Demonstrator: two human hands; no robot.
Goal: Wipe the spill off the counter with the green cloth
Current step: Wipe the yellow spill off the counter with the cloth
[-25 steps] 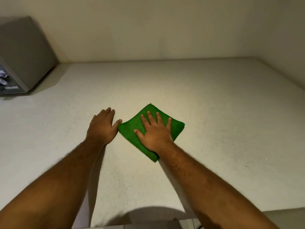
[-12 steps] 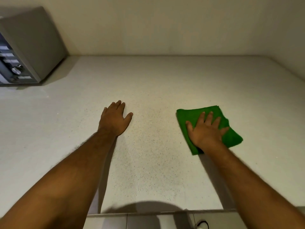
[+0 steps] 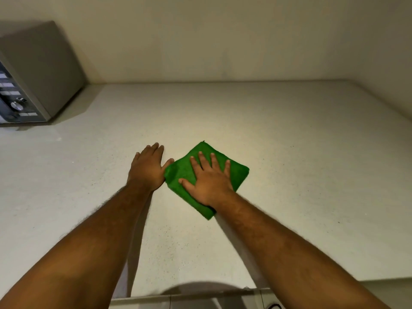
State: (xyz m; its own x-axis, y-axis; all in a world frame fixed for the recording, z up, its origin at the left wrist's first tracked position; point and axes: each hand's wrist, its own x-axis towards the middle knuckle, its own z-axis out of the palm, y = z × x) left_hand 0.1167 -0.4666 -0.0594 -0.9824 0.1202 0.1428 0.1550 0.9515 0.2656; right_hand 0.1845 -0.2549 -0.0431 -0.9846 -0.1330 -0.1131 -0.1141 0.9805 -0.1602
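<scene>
A microwave (image 3: 33,85) sits at the counter's (image 3: 289,141) far left corner. The left hand (image 3: 147,169) lies flat and empty mid-counter, thumb touching the cloth (image 3: 182,172). The right hand (image 3: 208,178), fingers spread, presses it flat. Soft, light and limp, it should slide best under a flat palm at its middle; no spill shows.

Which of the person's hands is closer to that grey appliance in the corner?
Left. The left hand lies flat on the counter, on the grey appliance's side. The right hand presses the green cloth farther away.
</scene>
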